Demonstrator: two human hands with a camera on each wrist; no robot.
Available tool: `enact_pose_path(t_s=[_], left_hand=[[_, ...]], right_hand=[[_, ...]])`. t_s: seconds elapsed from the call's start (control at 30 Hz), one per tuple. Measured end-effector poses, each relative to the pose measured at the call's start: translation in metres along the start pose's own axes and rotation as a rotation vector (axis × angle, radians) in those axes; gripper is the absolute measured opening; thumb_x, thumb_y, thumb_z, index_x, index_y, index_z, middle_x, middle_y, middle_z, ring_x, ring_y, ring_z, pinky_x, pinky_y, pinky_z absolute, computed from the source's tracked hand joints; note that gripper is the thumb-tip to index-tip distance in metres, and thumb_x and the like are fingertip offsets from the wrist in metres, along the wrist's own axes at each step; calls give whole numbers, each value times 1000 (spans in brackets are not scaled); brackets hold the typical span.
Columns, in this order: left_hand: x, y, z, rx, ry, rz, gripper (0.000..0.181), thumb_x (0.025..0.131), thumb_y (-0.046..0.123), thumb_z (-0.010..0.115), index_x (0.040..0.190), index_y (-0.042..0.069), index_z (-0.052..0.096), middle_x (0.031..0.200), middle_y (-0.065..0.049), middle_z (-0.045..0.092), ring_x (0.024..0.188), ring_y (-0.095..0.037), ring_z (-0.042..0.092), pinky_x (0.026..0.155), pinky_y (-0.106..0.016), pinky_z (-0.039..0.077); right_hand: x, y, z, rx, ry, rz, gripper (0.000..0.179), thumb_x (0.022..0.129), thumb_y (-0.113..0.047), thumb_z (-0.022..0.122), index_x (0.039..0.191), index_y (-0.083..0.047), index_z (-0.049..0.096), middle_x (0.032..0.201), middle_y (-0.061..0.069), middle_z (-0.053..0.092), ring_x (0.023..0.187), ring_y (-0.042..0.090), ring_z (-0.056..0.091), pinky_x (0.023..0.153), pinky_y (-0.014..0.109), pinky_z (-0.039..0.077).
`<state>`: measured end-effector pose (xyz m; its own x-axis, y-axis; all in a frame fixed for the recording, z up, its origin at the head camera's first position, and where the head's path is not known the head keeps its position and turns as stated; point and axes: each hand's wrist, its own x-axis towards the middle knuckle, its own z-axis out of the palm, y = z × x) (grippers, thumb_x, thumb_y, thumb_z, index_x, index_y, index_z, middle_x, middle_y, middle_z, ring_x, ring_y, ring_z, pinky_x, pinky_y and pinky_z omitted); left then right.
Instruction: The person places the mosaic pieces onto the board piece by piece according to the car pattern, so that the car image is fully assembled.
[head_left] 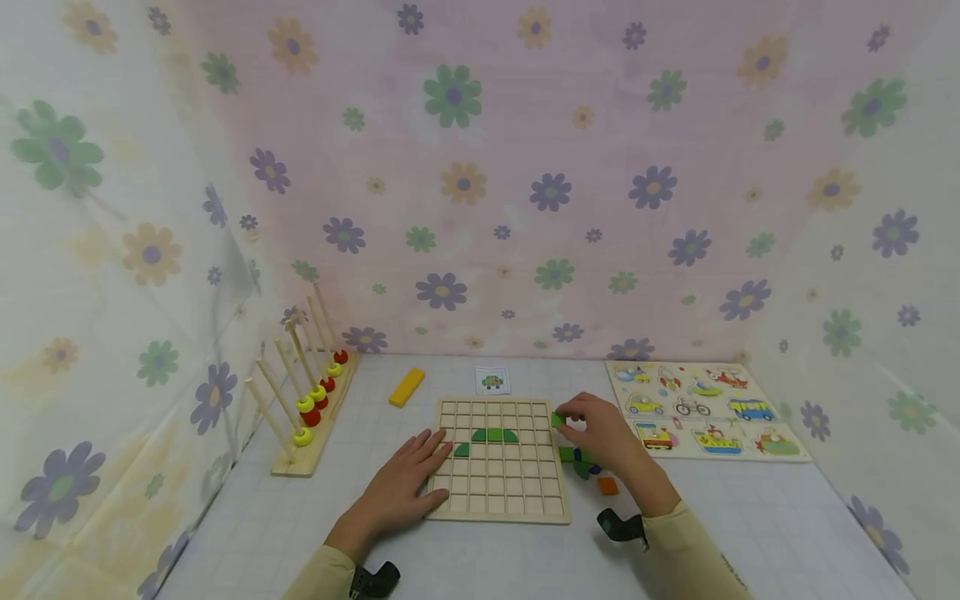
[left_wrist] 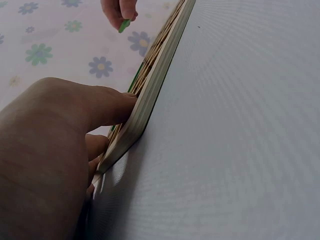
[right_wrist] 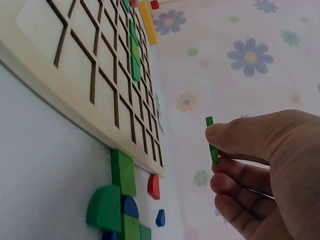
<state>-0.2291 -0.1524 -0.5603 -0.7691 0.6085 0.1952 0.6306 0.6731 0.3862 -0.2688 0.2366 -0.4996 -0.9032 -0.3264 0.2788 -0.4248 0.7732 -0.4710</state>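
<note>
A wooden grid board (head_left: 498,504) lies on the table, with a row of green pieces (head_left: 495,435) in its upper cells and a dark green rounded piece (head_left: 462,450) lower left of them. My left hand (head_left: 405,475) rests on the board's left edge, fingers extended and thumb (left_wrist: 117,105) on the rim. Above the board's right side, my right hand (head_left: 600,429) pinches a thin green square tile (right_wrist: 212,145) between thumb and fingers. Below that hand, several loose green pieces (right_wrist: 123,172) and blue pieces (right_wrist: 160,218) lie beside the board, partly covered in the head view.
An orange tile (head_left: 608,486) lies right of the board. Behind it is a small picture card (head_left: 492,381). A yellow block (head_left: 407,387) and a peg stand (head_left: 315,446) with red and yellow beads are at left; a vehicle puzzle board (head_left: 705,408) is at right.
</note>
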Motion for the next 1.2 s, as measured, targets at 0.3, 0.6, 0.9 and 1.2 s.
enact_pose_path(t_s=[0.3,0.6,0.9,1.2], left_hand=[[2,2,1,-5,1,-16,74,104,45,62,165,6,46,175,-13,34,162,-39,25,130,-57,22],[1,1,0,0,-24,-26,75,105,47,61,166,7,45,175,-13,32,163,-39,23,131,-57,20],[2,0,2,-5,-18,-21,76,105,50,60,166,8,45,175,-12,33,163,-38,23,130,-57,21],[1,1,1,4,-6,-21,75,106,50,59,165,7,46,175,-13,34,162,-39,25,129,-59,24]], right_hand=[[1,-18,14,12,-7,-43,21,93,-9,86,114,-11,82,104,-4,69,93,18,66,81,42,60],[8,-41,29,55,-45,-46,20,94,-12,86,114,-13,82,106,-7,69,99,17,69,86,41,62],[14,-60,43,27,-56,-111,20,94,-12,86,114,-12,82,106,-3,69,95,17,67,81,38,61],[21,-77,50,44,-92,-95,21,96,-17,85,116,-12,82,108,-1,69,99,19,67,88,40,62]])
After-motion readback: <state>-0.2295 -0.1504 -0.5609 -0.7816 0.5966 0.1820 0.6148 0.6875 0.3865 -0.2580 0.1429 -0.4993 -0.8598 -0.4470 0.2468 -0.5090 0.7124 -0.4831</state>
